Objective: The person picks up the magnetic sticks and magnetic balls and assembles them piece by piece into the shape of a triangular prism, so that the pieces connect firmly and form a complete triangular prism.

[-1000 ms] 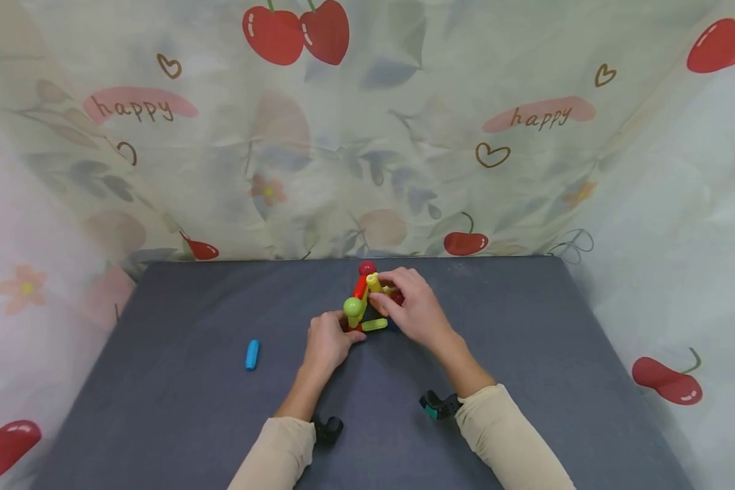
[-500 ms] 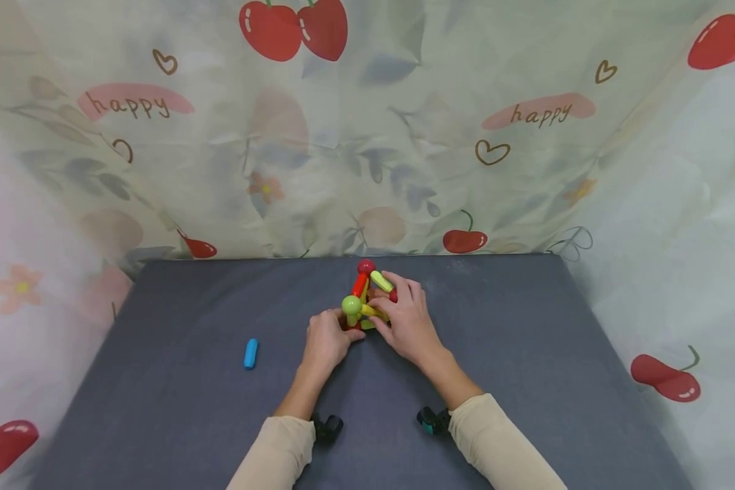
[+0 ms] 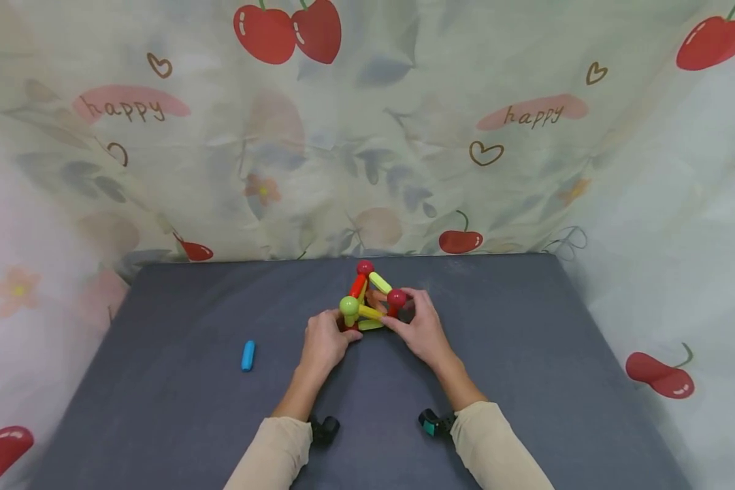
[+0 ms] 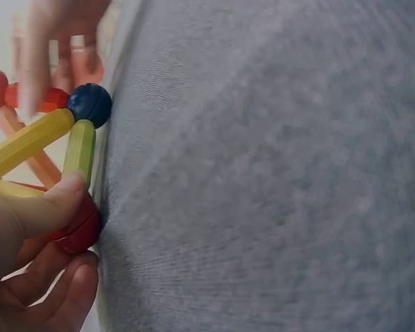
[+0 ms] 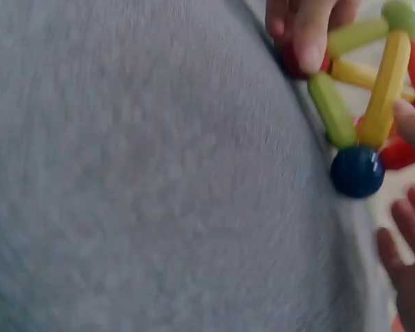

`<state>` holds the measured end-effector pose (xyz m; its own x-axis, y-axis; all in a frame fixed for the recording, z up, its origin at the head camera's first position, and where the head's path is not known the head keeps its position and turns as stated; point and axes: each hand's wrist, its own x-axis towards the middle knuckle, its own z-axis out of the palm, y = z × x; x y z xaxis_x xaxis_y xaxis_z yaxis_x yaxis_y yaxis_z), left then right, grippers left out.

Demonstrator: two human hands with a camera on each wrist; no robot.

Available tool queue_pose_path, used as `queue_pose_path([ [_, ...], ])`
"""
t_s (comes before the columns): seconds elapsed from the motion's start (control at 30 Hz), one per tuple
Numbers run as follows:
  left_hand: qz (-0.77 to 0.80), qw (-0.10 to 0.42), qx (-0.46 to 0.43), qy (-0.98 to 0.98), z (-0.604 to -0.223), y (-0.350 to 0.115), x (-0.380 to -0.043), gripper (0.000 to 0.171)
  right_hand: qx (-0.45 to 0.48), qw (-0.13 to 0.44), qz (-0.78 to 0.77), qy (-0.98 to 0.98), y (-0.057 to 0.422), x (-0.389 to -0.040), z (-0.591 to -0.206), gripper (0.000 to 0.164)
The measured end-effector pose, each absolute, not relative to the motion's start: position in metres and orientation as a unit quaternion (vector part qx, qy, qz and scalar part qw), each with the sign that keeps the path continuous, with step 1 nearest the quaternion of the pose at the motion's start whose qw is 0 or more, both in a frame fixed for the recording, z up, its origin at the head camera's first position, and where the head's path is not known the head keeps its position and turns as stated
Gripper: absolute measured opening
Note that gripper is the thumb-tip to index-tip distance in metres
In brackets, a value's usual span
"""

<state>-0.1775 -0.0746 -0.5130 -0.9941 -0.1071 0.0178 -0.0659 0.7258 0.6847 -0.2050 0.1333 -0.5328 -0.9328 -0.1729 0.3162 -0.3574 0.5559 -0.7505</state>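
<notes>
A frame of coloured sticks joined by balls, a ball-and-stick building toy, stands near the table's back edge. Its light green ball and two red balls sit on top, and a dark blue ball is at a lower corner. My left hand pinches the lower red ball between thumb and fingers. At the right side, my right hand spreads loosely about the corner with the upper red ball. Its thumb touches the yellow stick, while the other fingers are spread apart.
A loose blue stick lies left of the hands on the dark grey table. Patterned cloth hangs behind and along both sides. Thin wire loops show by the back right corner.
The right hand has swung the yellow stick down to span from the green ball toward the right lower corner, then shifted right around the upper red ball. The left hand stays put.
</notes>
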Motion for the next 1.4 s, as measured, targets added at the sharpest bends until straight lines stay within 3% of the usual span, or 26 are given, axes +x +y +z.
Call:
queue_pose_path([
  [0.17,-0.363,0.013,0.023,-0.931,-0.518,-0.080,-0.176,0.034,0.122,0.022,0.446,-0.887,0.138,-0.206,-0.547,0.036],
  [0.33,-0.363,-0.002,0.020,-0.931,-0.510,-0.107,-0.163,0.052,0.114,-0.005,0.459,-0.881,0.136,-0.208,-0.554,0.035],
  [0.6,-0.359,0.048,0.115,-0.925,-0.500,-0.196,-0.129,0.064,0.112,-0.005,0.463,-0.879,0.139,-0.207,-0.554,0.034],
  [0.8,-0.339,-0.014,0.182,-0.923,-0.510,-0.227,-0.114,0.065,0.112,-0.005,0.461,-0.880,0.145,-0.206,-0.552,0.032],
  [0.97,-0.327,-0.044,0.171,-0.928,-0.511,-0.222,-0.118,0.049,0.112,-0.006,0.461,-0.880,0.146,-0.206,-0.553,0.032],
  [1.23,-0.407,0.059,0.062,-0.909,-0.456,-0.167,-0.151,0.040,0.111,-0.001,0.468,-0.877,0.145,-0.207,-0.553,0.030],
  [1.4,-0.423,0.092,-0.038,-0.901,-0.430,-0.114,-0.170,0.034,0.121,-0.001,0.471,-0.874,0.142,-0.209,-0.553,0.032],
])
